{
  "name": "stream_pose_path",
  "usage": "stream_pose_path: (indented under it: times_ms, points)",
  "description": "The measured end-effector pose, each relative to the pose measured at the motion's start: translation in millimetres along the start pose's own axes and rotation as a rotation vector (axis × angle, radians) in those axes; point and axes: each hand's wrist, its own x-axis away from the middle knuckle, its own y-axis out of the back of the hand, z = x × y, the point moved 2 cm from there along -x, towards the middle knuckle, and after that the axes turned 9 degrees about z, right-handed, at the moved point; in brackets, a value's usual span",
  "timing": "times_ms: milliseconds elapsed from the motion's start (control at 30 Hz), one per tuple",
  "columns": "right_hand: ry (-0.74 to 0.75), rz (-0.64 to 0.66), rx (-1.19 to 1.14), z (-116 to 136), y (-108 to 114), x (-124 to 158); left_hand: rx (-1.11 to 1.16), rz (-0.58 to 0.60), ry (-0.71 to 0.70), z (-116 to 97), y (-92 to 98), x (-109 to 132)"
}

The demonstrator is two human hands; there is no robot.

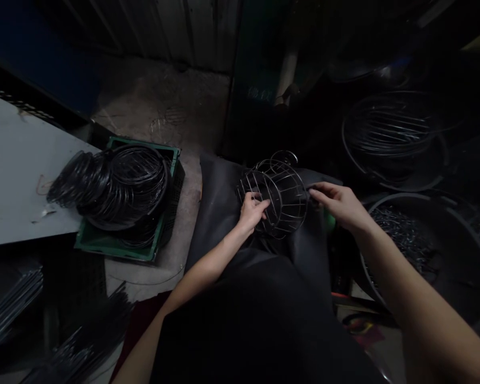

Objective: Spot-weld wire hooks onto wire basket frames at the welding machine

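A round wire basket frame (285,198) with a curled wire loop at its top lies tilted over my lap, on a dark apron (220,186). My left hand (253,211) grips its near left side, the fingers curled around the wires. At the frame's right rim is my right hand (336,201), thumb and fingertips pinched together. Whether those fingertips hold the rim or a small piece beside it is too dark to tell.
On the left, a green crate (118,250) holds a bowl heaped with wire rings and grids, beside a pale panel (28,170). At right stand a bucket of small metal pieces (400,240) and a tub of wire grids (396,130). Wire bundles (12,304) lie lower left.
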Motion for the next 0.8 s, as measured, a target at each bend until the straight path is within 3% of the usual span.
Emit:
stream_pose_path:
  times_ms: [233,800]
  points:
    - [0.073,-0.268,0.630,5,-8,3,-0.013,-0.019,-0.011,2,1.8,-1]
    - [0.114,-0.287,0.738,3,-10,-17,0.152,0.032,-0.028,0,2.2,-2]
